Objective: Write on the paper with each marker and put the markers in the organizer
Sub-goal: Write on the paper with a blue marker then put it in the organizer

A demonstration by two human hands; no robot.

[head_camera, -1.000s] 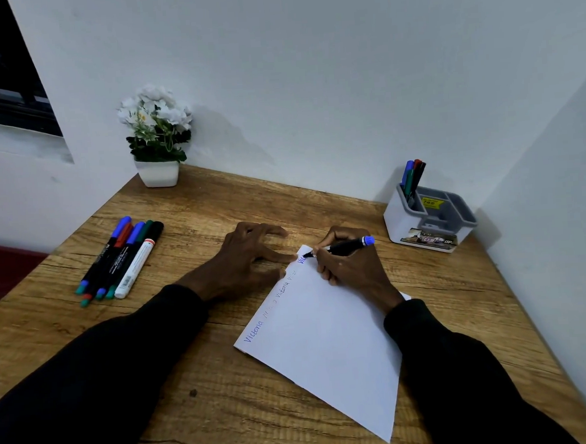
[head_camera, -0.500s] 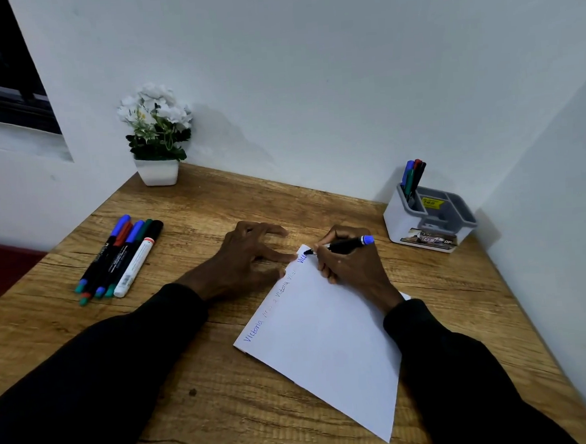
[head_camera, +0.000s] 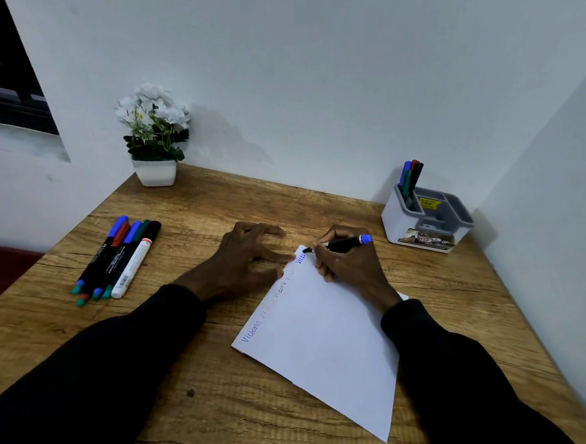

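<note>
Your right hand (head_camera: 353, 269) rests its heel on the white sheet of paper (head_camera: 326, 343), and its thumb and fingers pinch the black marker with the blue end (head_camera: 346, 243) close to the tip. The barrel lies nearly flat, with the blue end towards 3 o'clock and the tip touching the sheet's far corner at 12 o'clock. Your left hand (head_camera: 242, 259) is spread on the wooden table (head_camera: 228, 414) at 10 o'clock of the sheet. Its fingers are arched and grasp nothing, and the forefinger tip and thumb meet the paper's edge. The grey-and-white plastic organizer (head_camera: 392, 221) stands at 2 o'clock. Compared with a second ago, both hands hold nearly the same pose, and the blue word at the tip has grown slightly.
</note>
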